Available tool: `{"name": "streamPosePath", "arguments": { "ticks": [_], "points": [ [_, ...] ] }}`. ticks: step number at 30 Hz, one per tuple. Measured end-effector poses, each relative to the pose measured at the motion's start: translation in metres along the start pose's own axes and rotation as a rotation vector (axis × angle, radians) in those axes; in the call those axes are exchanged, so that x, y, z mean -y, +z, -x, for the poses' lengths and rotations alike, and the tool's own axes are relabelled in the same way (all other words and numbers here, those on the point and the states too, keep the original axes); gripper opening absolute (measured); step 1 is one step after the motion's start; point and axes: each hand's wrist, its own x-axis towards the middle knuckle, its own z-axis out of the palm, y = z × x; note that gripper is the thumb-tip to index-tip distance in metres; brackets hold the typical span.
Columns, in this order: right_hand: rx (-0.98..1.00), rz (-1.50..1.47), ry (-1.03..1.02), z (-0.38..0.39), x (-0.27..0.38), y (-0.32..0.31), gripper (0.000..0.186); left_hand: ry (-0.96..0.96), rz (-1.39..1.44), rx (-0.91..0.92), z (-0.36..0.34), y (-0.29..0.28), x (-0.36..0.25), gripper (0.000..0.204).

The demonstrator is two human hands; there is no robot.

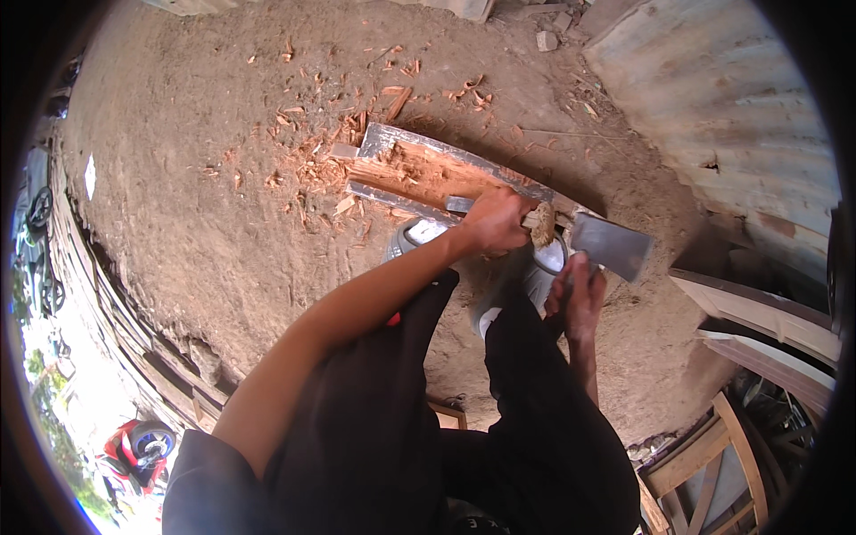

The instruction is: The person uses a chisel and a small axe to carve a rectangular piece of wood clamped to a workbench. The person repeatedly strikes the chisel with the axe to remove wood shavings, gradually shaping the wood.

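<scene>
A reddish wood plank [419, 169] with worn grey-painted edges lies on the dirt ground before me, hollowed along its middle. My left hand [499, 219] is closed around a chisel, whose metal blade [459, 204] rests at the hollow. The frayed end of its wooden handle [541, 225] sticks out on the right of the fist. Lower right, my right hand [578, 296] grips a cleaver by a handle mostly hidden in the fingers. Its broad grey blade [613, 247] is held beside the plank's right end, apart from the chisel handle.
Wood shavings [312, 169] litter the ground around the plank's far left end. My shoes [423, 232] stand against its near side. Corrugated metal sheeting [713, 98] rises at the upper right. Boards [758, 303] and a wooden frame [704, 455] lie at right; a red motorcycle [134, 455] stands lower left.
</scene>
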Motion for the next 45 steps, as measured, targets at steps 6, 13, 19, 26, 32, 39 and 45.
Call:
{"name": "streamPosePath", "arguments": {
  "ticks": [6, 13, 19, 26, 32, 39, 45],
  "points": [
    [0.062, 0.098, 0.0, -0.007, 0.011, -0.019, 0.046, -0.01, -0.032, 0.046, 0.001, -0.002, 0.0, 0.033],
    [0.123, 0.3, -0.047, -0.007, 0.013, -0.016, 0.046, 0.016, -0.064, 0.041, 0.001, 0.001, 0.003, 0.034],
    [-0.003, 0.019, -0.077, -0.005, 0.013, 0.01, 0.045, 0.01, -0.073, 0.062, -0.001, 0.0, -0.002, 0.035],
    [-0.049, -0.287, 0.052, -0.012, 0.013, -0.016, 0.043, 0.05, -0.079, 0.041, 0.003, 0.001, 0.001, 0.031],
    [0.066, 0.075, 0.148, -0.016, 0.011, 0.002, 0.041, 0.021, -0.127, 0.081, -0.001, 0.005, 0.004, 0.03],
    [-0.053, -0.193, 0.0, -0.017, 0.027, -0.033, 0.043, -0.019, -0.16, 0.116, -0.002, 0.007, 0.001, 0.042],
    [0.118, 0.267, -0.026, -0.027, -0.024, -0.017, 0.051, -0.01, -0.174, 0.087, -0.001, 0.005, 0.0, 0.034]
  ]
}}
